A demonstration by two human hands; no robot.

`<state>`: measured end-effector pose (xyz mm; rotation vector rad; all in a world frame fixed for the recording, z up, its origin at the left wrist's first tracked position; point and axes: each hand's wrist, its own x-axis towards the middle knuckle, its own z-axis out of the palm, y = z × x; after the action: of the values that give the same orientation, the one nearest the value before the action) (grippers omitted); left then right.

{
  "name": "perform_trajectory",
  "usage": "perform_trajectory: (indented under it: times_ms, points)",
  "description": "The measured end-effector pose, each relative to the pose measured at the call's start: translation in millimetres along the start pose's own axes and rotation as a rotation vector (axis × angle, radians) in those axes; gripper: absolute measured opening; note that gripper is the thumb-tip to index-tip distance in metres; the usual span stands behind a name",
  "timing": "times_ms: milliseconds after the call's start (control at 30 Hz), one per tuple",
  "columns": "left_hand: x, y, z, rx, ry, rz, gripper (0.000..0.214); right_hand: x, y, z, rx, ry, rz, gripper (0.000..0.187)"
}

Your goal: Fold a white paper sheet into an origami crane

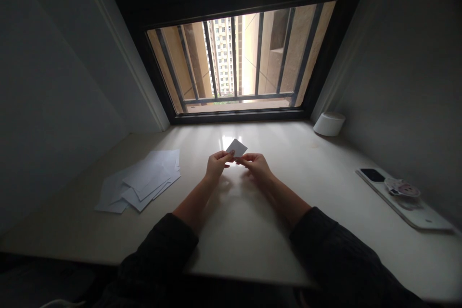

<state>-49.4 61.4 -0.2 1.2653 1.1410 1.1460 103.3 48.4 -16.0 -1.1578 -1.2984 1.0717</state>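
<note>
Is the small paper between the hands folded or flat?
It looks flat: the small paper shows one smooth face between the left hand and right hand; a fold underneath cannot be told.

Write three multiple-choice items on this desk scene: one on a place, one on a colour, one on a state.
1. Where do the loose white sheets lie on the desk?
A. Left side
B. Right side
C. Against the window

2. What colour is the left sleeve?
A. Red
B. Near-black
C. White

3. What state is the small white paper in?
A. Flat on the desk
B. Crumpled
C. Held up by the left hand and right hand

1 A: they lie left of both hands.
2 B: the cloth looks very dark.
3 C: fingertips of both hands hold it above the desk.
</note>
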Motion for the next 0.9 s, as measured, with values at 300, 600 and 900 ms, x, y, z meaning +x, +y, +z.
perform_trajectory:
  times_ms: [300, 600, 900]
  points:
    - [-1.3, -1.3, -0.6, -0.103, -0.020, -0.051, 0.039, 1.6, -1.9, 0.5, 0.027, -0.054, -0.001, 0.037]
    - [-2.8, 5.4, -0.2, -0.159, 0.017, -0.102, 0.039, -0.2, -4.3, 1.4, 0.032, -0.054, -0.004, 0.034]
    - [-2.8, 6.5, 1.8, -0.173, 0.024, -0.076, 0.043, -3.2, -2.6, 2.9, 0.039, -0.036, 0.034, 0.037]
